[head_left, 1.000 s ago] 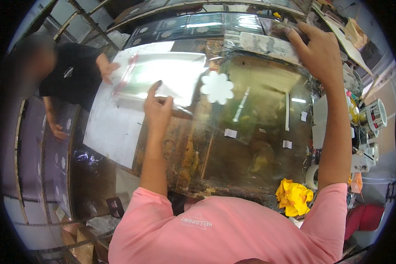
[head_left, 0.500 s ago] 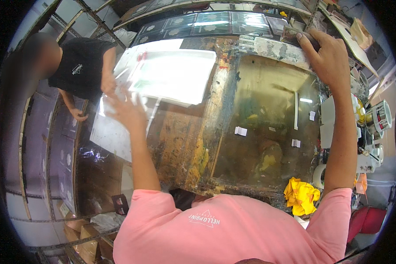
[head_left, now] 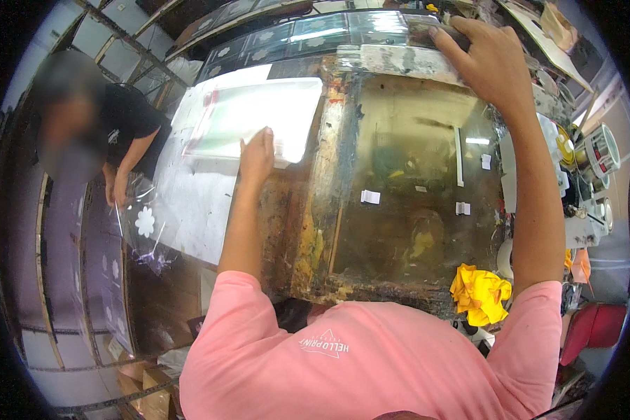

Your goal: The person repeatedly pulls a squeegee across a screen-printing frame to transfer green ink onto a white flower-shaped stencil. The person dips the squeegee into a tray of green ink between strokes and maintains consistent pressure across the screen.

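My left hand (head_left: 258,157) is at the near edge of a stack of clear sheets (head_left: 287,112) on the table. Its fingers are curled close together, and whether a sheet is between them cannot be made out. My right hand (head_left: 493,59) is closed over the far right corner of the printing screen frame (head_left: 406,61), thumb lying along the near side. The frame's brownish see-through mesh (head_left: 399,154) carries several small bits of tape. At the left, a co-worker's hands (head_left: 117,190) are beside a clear sheet with a white flower print (head_left: 145,221).
White paper (head_left: 203,196) lies left of the stack. Clear flower-printed sheets (head_left: 259,52) line a rack beyond the table. A crumpled yellow cloth (head_left: 480,294) sits at the frame's near right corner. Paint cans (head_left: 598,155) crowd the right side. Metal racks (head_left: 84,259) stand at the left.
My left hand has moved right, from near the co-worker to the clear stack. The flower-printed sheet now shows by the co-worker, who leans lower. My right hand stays on the frame.
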A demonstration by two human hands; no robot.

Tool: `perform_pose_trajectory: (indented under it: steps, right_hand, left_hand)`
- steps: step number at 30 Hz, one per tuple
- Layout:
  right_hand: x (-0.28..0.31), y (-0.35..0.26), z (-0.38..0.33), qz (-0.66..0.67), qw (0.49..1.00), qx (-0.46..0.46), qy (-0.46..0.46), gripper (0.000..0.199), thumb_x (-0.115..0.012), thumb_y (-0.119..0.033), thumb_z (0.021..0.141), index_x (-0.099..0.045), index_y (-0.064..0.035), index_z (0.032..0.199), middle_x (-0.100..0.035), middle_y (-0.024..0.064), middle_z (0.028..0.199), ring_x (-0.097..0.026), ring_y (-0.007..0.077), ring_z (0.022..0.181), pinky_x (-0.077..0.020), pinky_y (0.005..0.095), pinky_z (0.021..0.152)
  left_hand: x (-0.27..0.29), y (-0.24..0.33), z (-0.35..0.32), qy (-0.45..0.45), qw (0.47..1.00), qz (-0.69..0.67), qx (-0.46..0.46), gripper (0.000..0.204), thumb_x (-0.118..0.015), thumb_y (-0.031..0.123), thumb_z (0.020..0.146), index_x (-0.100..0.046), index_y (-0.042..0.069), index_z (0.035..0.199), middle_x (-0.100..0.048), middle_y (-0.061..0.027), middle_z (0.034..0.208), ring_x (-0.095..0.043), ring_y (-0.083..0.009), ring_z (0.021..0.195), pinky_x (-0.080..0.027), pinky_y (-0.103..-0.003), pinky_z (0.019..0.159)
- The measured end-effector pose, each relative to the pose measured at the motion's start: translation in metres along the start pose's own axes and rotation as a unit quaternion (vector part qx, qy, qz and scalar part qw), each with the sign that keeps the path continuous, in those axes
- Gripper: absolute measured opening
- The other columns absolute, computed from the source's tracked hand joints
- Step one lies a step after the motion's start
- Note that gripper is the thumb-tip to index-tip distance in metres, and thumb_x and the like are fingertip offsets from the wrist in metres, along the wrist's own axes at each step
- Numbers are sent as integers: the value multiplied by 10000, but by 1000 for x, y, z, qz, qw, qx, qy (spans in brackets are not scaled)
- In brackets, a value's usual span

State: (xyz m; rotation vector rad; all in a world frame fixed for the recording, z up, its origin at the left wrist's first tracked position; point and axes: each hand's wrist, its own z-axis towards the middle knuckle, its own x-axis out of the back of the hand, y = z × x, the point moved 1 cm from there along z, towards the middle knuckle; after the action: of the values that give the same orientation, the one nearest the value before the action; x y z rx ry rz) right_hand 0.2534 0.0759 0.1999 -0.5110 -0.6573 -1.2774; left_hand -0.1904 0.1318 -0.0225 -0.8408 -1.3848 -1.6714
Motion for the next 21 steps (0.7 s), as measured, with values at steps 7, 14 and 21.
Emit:
perform_pose_trajectory:
  steps: [7, 14, 21]
  right_hand:
    - [7, -8, 10, 28, 999, 6, 35, 511, -617, -492, 943, -716, -25, 760, -712, 213, 762, -712, 404, 838, -477, 539, 844]
    - [7, -5, 6, 20, 1000, 9, -13, 584, -568, -520, 959, -749, 9, 787, -735, 237, 788, -727, 401, 809, -494, 526, 848]
    - [5, 1, 15, 35, 999, -1, -9, 592, -551, -506, 941, -769, 30, 817, -741, 256, 799, -735, 422, 836, -535, 539, 894]
  left_hand:
    - [-20, 124, -31, -96, 971, 115, -184, 531, -381, 434, 1149, -723, 53, 1288, -743, -190, 1257, -689, -411, 1172, -323, -626, 1216]
    - [-148, 233, -123, -180, 922, 84, -332, 1093, -451, 929, 885, -493, 112, 1610, -310, -270, 1716, -224, -482, 1607, -69, -649, 1298]
    - [-177, 268, -133, -157, 918, 35, -363, 1224, -541, 989, 747, -490, 127, 1614, -294, -270, 1720, -209, -496, 1606, 35, -729, 1257]
